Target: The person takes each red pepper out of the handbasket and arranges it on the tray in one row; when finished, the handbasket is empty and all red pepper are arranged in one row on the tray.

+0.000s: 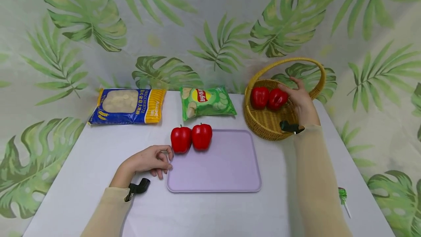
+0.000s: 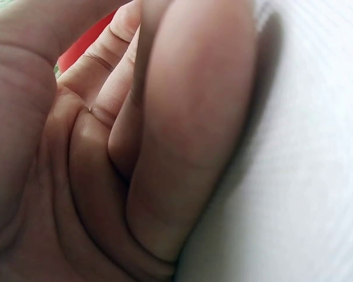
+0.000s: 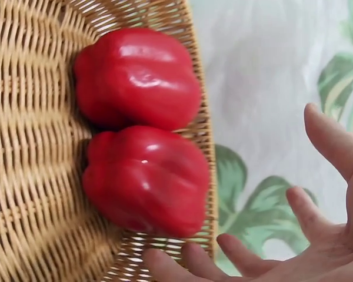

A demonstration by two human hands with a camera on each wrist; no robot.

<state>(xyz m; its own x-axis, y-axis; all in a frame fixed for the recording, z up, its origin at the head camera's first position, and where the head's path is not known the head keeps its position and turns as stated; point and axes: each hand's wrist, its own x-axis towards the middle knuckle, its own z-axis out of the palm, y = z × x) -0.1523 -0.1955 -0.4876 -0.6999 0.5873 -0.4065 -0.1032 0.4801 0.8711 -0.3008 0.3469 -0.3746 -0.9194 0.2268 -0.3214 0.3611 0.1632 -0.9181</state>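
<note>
My right hand is over the right side of the wicker basket, fingers spread and holding nothing. Two red bell peppers lie side by side in the basket against its far wall; in the right wrist view the fingertips are just beside the nearer one. My left hand rests on the table with fingers loosely curled and nothing in them, its fingertips right at the left rim of the lilac tray. Two more red bell peppers stand together at the tray's far left corner, close to that hand.
Behind the tray lies a green chip bag. A blue and yellow pasta bag is at the back left. Near the right table edge lies a green lollipop. The basket's tall handle arches over it. Leaf-patterned cloth hangs behind the table.
</note>
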